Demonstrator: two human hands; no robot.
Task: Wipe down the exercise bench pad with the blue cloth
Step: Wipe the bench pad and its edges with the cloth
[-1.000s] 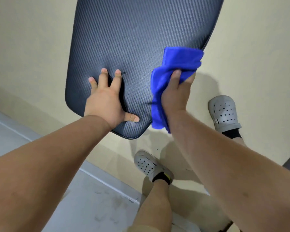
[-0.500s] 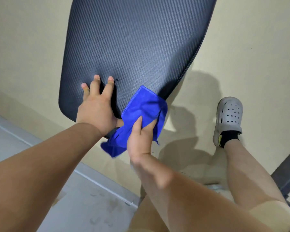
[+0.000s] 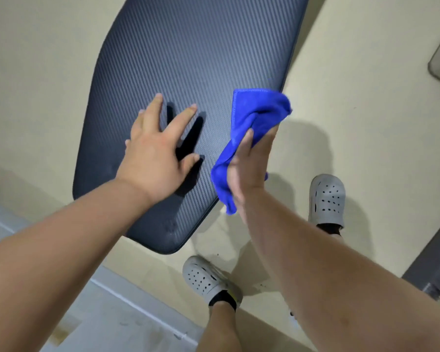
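Observation:
The dark, ribbed exercise bench pad (image 3: 188, 59) runs from the top of the view down to a rounded near end. My left hand (image 3: 155, 151) hovers over its near part with fingers spread and casts a shadow on the pad. My right hand (image 3: 252, 163) grips the bunched blue cloth (image 3: 257, 115) at the pad's right edge, palm turned towards the left. The cloth's upper part lies over the pad's right rim and its lower tail hangs past my palm.
My two feet in grey perforated clogs (image 3: 327, 199) (image 3: 208, 278) stand on the beige floor to the right of and below the pad. A paler floor strip (image 3: 112, 313) lies at the lower left. A dark metal frame part (image 3: 432, 265) stands at the right edge.
My right hand has carried the cloth from the pad's near end up to its right edge. My left hand has lifted off the pad and spread its fingers. The view has shifted.

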